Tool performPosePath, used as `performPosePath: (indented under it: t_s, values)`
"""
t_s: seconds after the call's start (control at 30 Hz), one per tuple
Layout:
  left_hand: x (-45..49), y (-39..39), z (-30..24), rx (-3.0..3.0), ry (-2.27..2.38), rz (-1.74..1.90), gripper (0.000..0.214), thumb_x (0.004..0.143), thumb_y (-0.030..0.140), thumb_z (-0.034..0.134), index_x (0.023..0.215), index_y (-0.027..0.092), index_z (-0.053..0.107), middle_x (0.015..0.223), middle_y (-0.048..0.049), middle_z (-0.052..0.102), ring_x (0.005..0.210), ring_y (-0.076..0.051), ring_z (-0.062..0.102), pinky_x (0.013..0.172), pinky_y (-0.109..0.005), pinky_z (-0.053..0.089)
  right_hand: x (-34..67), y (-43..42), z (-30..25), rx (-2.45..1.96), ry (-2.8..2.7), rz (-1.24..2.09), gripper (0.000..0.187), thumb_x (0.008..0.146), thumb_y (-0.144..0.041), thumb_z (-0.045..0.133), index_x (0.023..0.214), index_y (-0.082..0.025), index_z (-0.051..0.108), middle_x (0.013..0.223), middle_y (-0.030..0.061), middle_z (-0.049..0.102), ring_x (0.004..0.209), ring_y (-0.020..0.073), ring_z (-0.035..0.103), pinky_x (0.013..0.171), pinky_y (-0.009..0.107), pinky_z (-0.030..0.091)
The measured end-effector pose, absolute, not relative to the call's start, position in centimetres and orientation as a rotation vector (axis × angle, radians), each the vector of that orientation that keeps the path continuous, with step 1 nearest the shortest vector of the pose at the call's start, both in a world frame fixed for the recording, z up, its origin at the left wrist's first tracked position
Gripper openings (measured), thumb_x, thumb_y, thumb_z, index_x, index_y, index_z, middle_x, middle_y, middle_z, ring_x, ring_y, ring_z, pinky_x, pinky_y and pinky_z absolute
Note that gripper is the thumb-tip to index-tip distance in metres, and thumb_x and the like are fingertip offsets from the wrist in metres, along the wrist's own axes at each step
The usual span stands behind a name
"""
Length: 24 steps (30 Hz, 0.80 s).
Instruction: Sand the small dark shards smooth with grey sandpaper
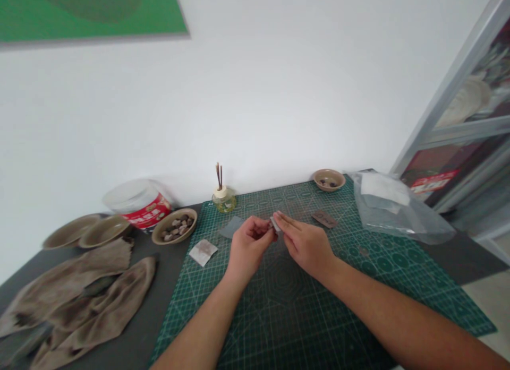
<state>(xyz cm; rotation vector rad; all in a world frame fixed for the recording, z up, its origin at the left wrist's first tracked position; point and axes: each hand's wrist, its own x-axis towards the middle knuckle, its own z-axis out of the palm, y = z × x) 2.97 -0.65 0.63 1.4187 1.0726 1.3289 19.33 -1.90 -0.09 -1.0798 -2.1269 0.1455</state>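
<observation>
Above the middle of the green cutting mat [287, 317], my two hands meet at the fingertips. My left hand [250, 243] is closed in a pinch on a small dark piece, mostly hidden by the fingers. Pressed against that piece is a small pale folded sheet that looks like sandpaper [275, 224], with my right hand [305, 242] closed on it. On the mat near my left hand lie a grey sheet [231, 227] and a whitish, brown-stained sheet [203, 252]. A brown sheet with dark markings [324, 218] lies beyond my right hand.
At left are a bowl of small stone-like pieces [175, 227], a red-labelled tub [141, 200], two nested bowls [85, 233] and a stained cloth [107, 311]. A reed diffuser [224, 198], a small bowl [329, 180] and a plastic bag [398, 208] line the back.
</observation>
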Motion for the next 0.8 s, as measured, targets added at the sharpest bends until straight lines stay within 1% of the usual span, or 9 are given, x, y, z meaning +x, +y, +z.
performPosePath:
  t_s: [0.1,0.2,0.3,0.37,0.43,0.5,0.57,0.7,0.8]
  values:
    - [2.9,-0.7,0.9,1.413,1.075,1.338,0.014,0.074,0.021,0.073,0.075,0.016,0.060,0.065,0.0019,0.065,0.059,-0.011,0.059,0.059,-0.021,0.046,19.3,-1.9,-0.1,-1.075,-2.144,0.114,0.054,0.092,-0.013,0.044,0.145,-0.022,0.041,0.143,0.0076,0.049,0.124,0.0227,0.055,0.100,0.038,0.049]
    - [2.9,-0.8,1.0,1.396,1.082,1.353,0.015,0.074,0.022,0.074,0.078,0.016,0.061,0.068,0.0008,0.066,0.061,-0.012,0.060,0.060,-0.022,0.047,19.7,-1.3,-0.2,-1.136,-2.130,0.135,0.050,0.091,-0.012,0.042,0.141,-0.018,0.047,0.139,0.0106,0.054,0.120,0.0249,0.058,0.099,0.040,0.048]
    - [2.7,-0.6,0.9,1.346,1.059,1.381,0.018,0.074,0.023,0.074,0.082,0.016,0.060,0.077,-0.0017,0.069,0.067,-0.014,0.064,0.064,-0.024,0.050,20.4,-0.3,-0.2,-1.263,-2.004,0.223,0.043,0.090,-0.012,0.045,0.131,-0.017,0.057,0.125,0.0115,0.065,0.110,0.0256,0.064,0.095,0.041,0.049]
    - [2.5,-0.3,0.5,1.316,1.005,1.376,0.020,0.074,0.023,0.074,0.082,0.017,0.057,0.086,-0.0038,0.071,0.073,-0.015,0.067,0.067,-0.026,0.052,20.7,0.2,-0.2,-1.284,-1.898,0.320,0.035,0.088,-0.015,0.049,0.120,-0.020,0.062,0.112,0.0077,0.071,0.099,0.0235,0.067,0.089,0.037,0.050]
    - [2.2,0.1,0.0,1.335,0.996,1.330,0.020,0.074,0.023,0.073,0.083,0.017,0.056,0.085,-0.0035,0.071,0.072,-0.015,0.067,0.065,-0.026,0.052,20.7,0.5,-0.3,-1.278,-1.795,0.436,0.023,0.087,-0.019,0.054,0.107,-0.022,0.065,0.096,0.0038,0.073,0.086,0.0213,0.068,0.080,0.033,0.051]
    - [1.9,0.5,-0.4,1.413,1.090,1.280,0.018,0.074,0.023,0.073,0.085,0.017,0.061,0.073,-0.0004,0.067,0.063,-0.013,0.063,0.060,-0.023,0.049,20.5,0.7,-0.4,-1.248,-1.703,0.587,0.013,0.086,-0.024,0.057,0.097,-0.022,0.063,0.085,0.0015,0.070,0.075,0.0192,0.066,0.072,0.031,0.051]
    - [1.8,0.7,-0.7,1.487,1.178,1.234,0.017,0.075,0.025,0.072,0.088,0.016,0.065,0.069,0.0006,0.066,0.059,-0.012,0.060,0.057,-0.022,0.047,20.3,0.7,-0.6,-1.170,-1.617,0.777,0.010,0.087,-0.029,0.056,0.095,-0.022,0.060,0.083,0.0007,0.067,0.071,0.0174,0.065,0.067,0.029,0.051]
    - [2.0,0.7,-1.0,1.544,1.173,1.132,0.019,0.078,0.026,0.068,0.094,0.017,0.070,0.081,-0.0032,0.072,0.071,-0.015,0.065,0.065,-0.025,0.050,19.7,0.7,-1.0,-1.005,-1.461,1.098,0.016,0.089,-0.038,0.056,0.096,-0.023,0.055,0.082,-0.0001,0.063,0.067,0.0152,0.062,0.060,0.027,0.052]
    - [2.2,0.6,-1.1,1.512,1.136,1.113,0.016,0.078,0.025,0.069,0.091,0.017,0.068,0.082,-0.0033,0.073,0.074,-0.017,0.067,0.068,-0.026,0.051,19.6,0.6,-0.9,-0.953,-1.380,1.235,0.022,0.087,-0.039,0.060,0.097,-0.024,0.049,0.077,-0.0021,0.063,0.058,0.0136,0.060,0.053,0.026,0.050]
